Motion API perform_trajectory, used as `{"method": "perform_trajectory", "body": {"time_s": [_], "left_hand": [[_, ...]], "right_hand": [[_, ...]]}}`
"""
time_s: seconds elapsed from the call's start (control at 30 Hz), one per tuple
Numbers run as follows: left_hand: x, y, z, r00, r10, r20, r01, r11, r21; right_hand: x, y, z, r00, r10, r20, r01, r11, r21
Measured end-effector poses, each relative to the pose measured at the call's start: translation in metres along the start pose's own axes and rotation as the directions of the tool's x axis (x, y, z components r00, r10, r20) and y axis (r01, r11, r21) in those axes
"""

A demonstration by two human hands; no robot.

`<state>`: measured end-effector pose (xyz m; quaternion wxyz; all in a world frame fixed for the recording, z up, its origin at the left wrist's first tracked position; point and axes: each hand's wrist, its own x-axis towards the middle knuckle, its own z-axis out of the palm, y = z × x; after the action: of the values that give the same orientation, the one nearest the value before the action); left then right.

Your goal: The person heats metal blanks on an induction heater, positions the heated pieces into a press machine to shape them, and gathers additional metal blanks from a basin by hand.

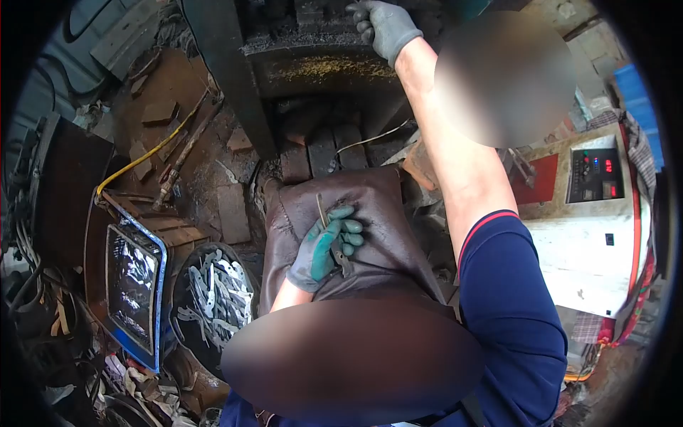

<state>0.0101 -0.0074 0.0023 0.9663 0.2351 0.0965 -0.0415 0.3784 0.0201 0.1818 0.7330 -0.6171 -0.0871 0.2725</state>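
Observation:
My left hand point(321, 249), in a grey and green glove, is closed around a narrow, flat metal piece point(321, 208) above my lap. The piece's other end shows below the fingers, and its middle is hidden by them. A dark brown leather apron point(377, 206) covers my lap beneath that hand. My right hand point(390, 30), gloved in grey, reaches far forward to the dark machine point(327, 71). Its fingers are curled in a pinch at the top edge of the view. What sits between those fingertips is too small and dark to make out.
Left of my lap stands a bucket point(178, 313) of flat metal pieces point(224, 292). Beside it leans a blue-edged framed panel point(135, 285). A yellow bar point(146, 155) stands at the left. A control box point(594, 220) with red digits is on the right. Bricks point(233, 206) lie ahead.

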Motion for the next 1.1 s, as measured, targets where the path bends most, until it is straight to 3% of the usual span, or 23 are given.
{"method": "perform_trajectory", "body": {"time_s": [0.07, 0.1, 0.17, 0.23, 0.3, 0.33, 0.37, 0.4, 0.43, 0.47, 0.5, 0.57, 0.6, 0.67, 0.77, 0.8, 0.87, 0.97, 1.1], "left_hand": [[0.0, 0.001, 0.0, 1.0, -0.002, 0.007, 0.002, 1.0, -0.019], [0.0, 0.001, 0.0, 1.0, -0.001, 0.001, 0.001, 1.0, -0.023], [-0.001, 0.0, -0.002, 0.999, -0.004, 0.037, 0.005, 1.0, -0.02], [-0.005, 0.002, -0.005, 0.999, -0.05, 0.008, 0.051, 0.997, -0.057], [-0.007, 0.005, -0.006, 0.98, -0.173, 0.096, 0.184, 0.976, -0.114], [-0.011, 0.008, 0.001, 0.976, -0.175, 0.131, 0.191, 0.975, -0.116], [-0.013, 0.004, -0.001, 0.971, -0.189, 0.143, 0.204, 0.973, -0.103], [-0.012, -0.001, -0.007, 0.952, -0.244, 0.186, 0.26, 0.963, -0.065], [-0.009, -0.004, -0.01, 0.923, -0.303, 0.235, 0.317, 0.948, -0.02], [-0.009, -0.001, -0.012, 0.911, -0.34, 0.234, 0.279, 0.925, 0.257], [-0.007, -0.001, -0.009, 0.889, -0.365, 0.277, 0.289, 0.916, 0.279], [-0.005, -0.003, 0.0, 0.896, -0.32, 0.309, 0.29, 0.947, 0.138], [-0.001, -0.004, 0.002, 0.876, -0.343, 0.34, 0.306, 0.939, 0.159], [0.0, -0.006, 0.001, 0.989, -0.083, 0.119, 0.094, 0.991, -0.094], [0.001, -0.005, 0.003, 0.993, -0.054, 0.105, 0.063, 0.995, -0.083], [0.001, -0.006, 0.002, 0.993, -0.055, 0.104, 0.064, 0.995, -0.078], [0.003, -0.008, -0.002, 0.99, -0.057, 0.126, 0.068, 0.994, -0.082], [0.002, -0.008, -0.003, 0.99, -0.069, 0.127, 0.077, 0.995, -0.065], [0.002, -0.008, -0.001, 0.993, -0.067, 0.102, 0.071, 0.997, -0.04]], "right_hand": [[-0.047, -0.016, 0.012, 0.997, -0.062, 0.037, 0.063, 0.998, -0.008], [-0.049, -0.008, 0.001, 1.0, -0.002, -0.013, 0.004, 0.991, 0.131], [-0.08, 0.01, -0.004, 0.987, -0.125, -0.104, 0.138, 0.982, 0.132], [-0.115, 0.046, -0.037, 0.982, 0.041, 0.183, -0.011, 0.986, -0.164], [-0.175, 0.077, -0.033, 0.942, 0.243, 0.23, -0.099, 0.858, -0.504], [-0.189, 0.102, -0.038, 0.885, 0.388, 0.256, -0.167, 0.779, -0.604], [-0.208, 0.128, -0.039, 0.876, 0.387, 0.286, -0.127, 0.759, -0.638], [-0.224, 0.147, -0.041, 0.836, 0.459, 0.3, -0.192, 0.759, -0.623], [-0.236, 0.167, -0.045, 0.79, 0.454, 0.412, -0.253, 0.854, -0.454], [-0.245, 0.187, -0.049, 0.894, 0.147, 0.422, 0.119, 0.832, -0.542], [-0.259, 0.166, -0.041, 0.899, 0.33, 0.288, -0.163, 0.862, -0.48], [-0.262, 0.152, -0.064, 0.891, 0.402, 0.211, -0.263, 0.837, -0.48], [-0.268, 0.14, -0.079, 0.927, 0.35, 0.135, -0.277, 0.881, -0.385], [-0.281, 0.114, -0.114, 0.976, 0.216, -0.022, -0.216, 0.955, -0.202], [-0.294, 0.12, -0.183, 0.985, 0.014, -0.171, 0.022, 0.979, 0.202], [-0.297, 0.124, -0.2, 0.985, 0.009, -0.174, 0.027, 0.979, 0.203], [-0.301, 0.134, -0.227, 0.927, -0.088, -0.365, 0.198, 0.941, 0.275], [-0.293, 0.153, -0.25, 0.887, -0.084, -0.455, 0.275, 0.887, 0.371], [-0.275, 0.164, -0.255, 0.877, -0.115, -0.467, 0.33, 0.85, 0.411]]}}
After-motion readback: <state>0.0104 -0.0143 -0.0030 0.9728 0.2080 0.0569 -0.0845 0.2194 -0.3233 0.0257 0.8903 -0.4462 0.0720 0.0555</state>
